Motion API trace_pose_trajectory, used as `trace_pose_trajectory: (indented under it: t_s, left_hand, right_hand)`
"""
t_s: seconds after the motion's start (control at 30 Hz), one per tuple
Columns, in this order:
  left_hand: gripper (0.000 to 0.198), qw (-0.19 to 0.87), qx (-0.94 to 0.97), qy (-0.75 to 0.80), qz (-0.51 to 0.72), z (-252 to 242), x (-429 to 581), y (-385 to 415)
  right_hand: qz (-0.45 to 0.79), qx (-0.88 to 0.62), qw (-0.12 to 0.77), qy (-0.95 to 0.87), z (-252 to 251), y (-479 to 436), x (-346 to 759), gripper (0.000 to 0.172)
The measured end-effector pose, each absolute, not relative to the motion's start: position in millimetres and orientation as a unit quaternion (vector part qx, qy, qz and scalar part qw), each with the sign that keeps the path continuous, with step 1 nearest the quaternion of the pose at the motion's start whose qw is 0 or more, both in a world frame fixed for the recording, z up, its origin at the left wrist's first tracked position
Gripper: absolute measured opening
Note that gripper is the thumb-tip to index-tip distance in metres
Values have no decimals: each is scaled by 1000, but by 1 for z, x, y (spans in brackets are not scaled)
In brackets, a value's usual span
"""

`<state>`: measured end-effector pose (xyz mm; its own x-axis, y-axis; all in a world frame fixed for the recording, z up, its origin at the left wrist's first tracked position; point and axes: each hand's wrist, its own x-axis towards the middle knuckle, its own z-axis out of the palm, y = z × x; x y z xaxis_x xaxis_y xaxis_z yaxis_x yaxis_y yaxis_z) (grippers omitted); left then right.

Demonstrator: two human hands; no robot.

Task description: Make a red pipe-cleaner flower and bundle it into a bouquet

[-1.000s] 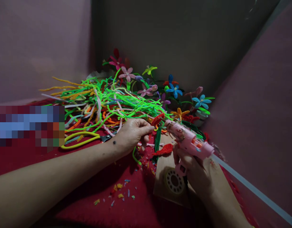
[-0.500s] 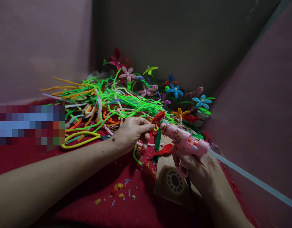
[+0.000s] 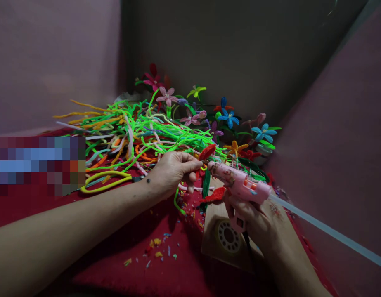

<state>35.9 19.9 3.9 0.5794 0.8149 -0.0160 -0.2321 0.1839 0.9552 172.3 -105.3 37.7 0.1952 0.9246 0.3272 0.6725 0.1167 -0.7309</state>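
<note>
Between thumb and fingers, my left hand [image 3: 179, 169] pinches a red pipe-cleaner petal [image 3: 207, 152], its rounded end sticking up to the right. My right hand [image 3: 252, 214] is wrapped round the grip of a pink hot glue gun [image 3: 236, 179], with a long clear glue stick [image 3: 326, 231] running out of its back. The gun's nozzle points left, close to the base of the petal; whether they touch I cannot tell. Just below lie another red petal [image 3: 214, 195] and a dark green pipe-cleaner leaf [image 3: 206, 183].
A heap of pipe cleaners [image 3: 174, 136] covers the back of the red cloth [image 3: 116, 235], with several finished flowers [image 3: 230, 118] behind. Yellow-handled pliers or scissors [image 3: 106, 181] lie left. A wooden board with a round holed disc [image 3: 229, 236] sits under my right hand. Fluff scraps [image 3: 157, 242] litter the front.
The glue gun has shifted very slightly left, nearer the petal's base. My left hand keeps its pinch on the petal, almost still.
</note>
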Motion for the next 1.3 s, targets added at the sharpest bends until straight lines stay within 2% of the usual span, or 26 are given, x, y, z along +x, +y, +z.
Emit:
trace_pose_trajectory:
  t_s: [0.23, 0.43, 0.63, 1.1, 1.2, 1.3]
  left_hand:
    - [15, 707, 548, 270, 355, 1, 35, 20]
    - [16, 699, 558, 274, 354, 0, 35, 19]
    - [16, 703, 551, 279, 354, 3, 35, 18]
    - [15, 696, 557, 281, 356, -2, 35, 20]
    - [16, 694, 561, 280, 354, -1, 35, 20]
    - [16, 697, 558, 279, 353, 0, 34, 18]
  right_hand:
    - [156, -663, 429, -594, 23, -107, 183, 18]
    - [179, -646, 496, -552, 9, -106, 190, 22]
    - [218, -629, 521, -535, 0, -103, 193, 26]
    - [169, -639, 524, -537, 6, -101, 196, 22]
    - [164, -634, 536, -533, 5, -101, 196, 25]
    - [153, -614, 562, -532, 2, -100, 196, 20]
